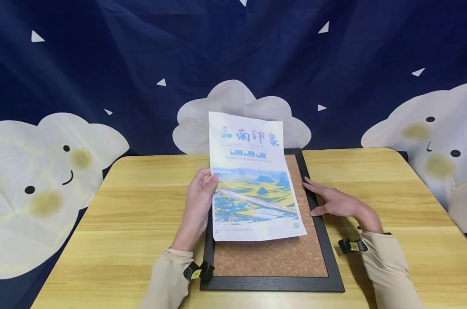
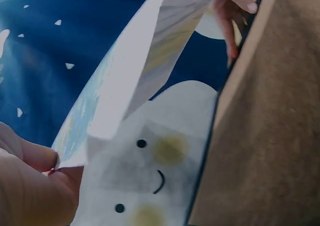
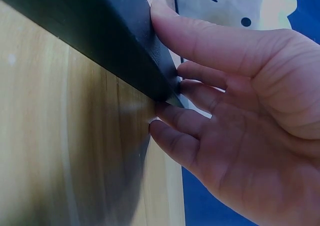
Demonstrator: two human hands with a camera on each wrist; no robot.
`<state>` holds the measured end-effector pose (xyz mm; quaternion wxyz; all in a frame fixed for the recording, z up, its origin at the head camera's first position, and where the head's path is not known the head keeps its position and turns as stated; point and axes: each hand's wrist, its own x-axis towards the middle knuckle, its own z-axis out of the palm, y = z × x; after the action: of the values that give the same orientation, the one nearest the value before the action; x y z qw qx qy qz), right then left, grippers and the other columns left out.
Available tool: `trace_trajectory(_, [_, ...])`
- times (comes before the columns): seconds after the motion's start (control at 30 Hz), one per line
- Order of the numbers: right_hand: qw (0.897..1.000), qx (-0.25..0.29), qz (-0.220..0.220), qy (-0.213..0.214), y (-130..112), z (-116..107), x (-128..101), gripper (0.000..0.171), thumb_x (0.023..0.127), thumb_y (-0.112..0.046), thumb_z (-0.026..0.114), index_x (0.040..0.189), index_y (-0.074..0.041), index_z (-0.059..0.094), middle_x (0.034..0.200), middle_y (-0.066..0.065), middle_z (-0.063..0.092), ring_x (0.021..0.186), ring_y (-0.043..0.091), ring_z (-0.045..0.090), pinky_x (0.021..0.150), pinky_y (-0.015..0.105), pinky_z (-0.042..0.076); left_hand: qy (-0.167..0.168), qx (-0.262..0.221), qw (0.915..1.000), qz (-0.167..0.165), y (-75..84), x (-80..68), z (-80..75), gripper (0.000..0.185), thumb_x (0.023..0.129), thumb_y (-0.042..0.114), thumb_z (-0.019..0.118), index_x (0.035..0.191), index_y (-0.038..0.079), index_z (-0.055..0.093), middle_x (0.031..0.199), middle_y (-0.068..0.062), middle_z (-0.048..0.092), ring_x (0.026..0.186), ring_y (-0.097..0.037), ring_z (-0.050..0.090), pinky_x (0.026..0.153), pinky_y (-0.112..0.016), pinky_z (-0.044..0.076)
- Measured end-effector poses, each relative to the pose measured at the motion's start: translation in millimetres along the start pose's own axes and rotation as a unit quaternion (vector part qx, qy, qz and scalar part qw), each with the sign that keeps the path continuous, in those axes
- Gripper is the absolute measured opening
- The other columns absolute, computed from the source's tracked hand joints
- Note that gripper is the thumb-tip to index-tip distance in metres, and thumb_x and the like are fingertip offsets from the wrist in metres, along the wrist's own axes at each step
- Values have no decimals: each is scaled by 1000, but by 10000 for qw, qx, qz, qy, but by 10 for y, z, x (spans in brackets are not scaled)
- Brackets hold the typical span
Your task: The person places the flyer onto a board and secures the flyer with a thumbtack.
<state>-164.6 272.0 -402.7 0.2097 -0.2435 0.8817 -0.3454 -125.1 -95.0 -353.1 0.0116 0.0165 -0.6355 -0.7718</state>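
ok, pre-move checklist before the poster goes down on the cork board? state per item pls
1. Left hand grips the poster at its left edge: ok.
2. Right hand steadies the black frame of the cork board, fingers on its right rail: ok.
3. Poster lower edge rests on the cork, top part lifted: ok.
4. Poster square to the frame: not ok, it sits slightly skewed.
5. Cork under the poster free of objects: cannot tell, hidden by the sheet.
6. Board lying flat on the table: ok in the head view.
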Motion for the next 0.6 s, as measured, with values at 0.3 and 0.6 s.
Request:
trace_trajectory(0.3, [9999,96,-13,-36,-3,1,-9,93,90,-21,81,158,12,26,166,34,8,147,61,13,110,72,27,0,1493,9881,-381,-264,104,-49,29,108,8,49,134,-2,53,116,-23,71,86,-23,71,71,-30,53])
trace_trajectory(0.6, [9998,135,116,-33,-6,-3,-10,94,91,-23,81,159,10,25,167,32,8,149,59,12,112,72,26,-312,3966,9174,96,-354,136,-131,49,105,8,52,154,3,47,106,-23,73,63,-20,60,58,-31,43])
